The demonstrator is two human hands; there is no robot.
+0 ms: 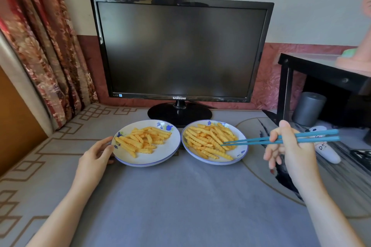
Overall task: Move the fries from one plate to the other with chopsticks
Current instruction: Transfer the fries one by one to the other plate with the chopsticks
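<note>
- Two white plates with blue rims side by side on gray cloth (180, 196), just near of monitor (180, 50) base.
- Left plate (160, 156): fries (144, 139) heaped toward its far left.
- Right plate (240, 152): bigger pile of fries (210, 140).
- Right hand (291, 150) grasps blue chopsticks (321, 139); tips close together, touching fries at right side of right plate.
- Left hand (96, 154) relaxed, fingertips touching left plate's left rim.
- Curtain (40, 46) far left; black side table (321, 70) far right.

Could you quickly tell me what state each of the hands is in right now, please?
Left hand: open, fingers resting against the rim of the left plate.
Right hand: holding the blue chopsticks, tips among the fries on the right plate.
</note>
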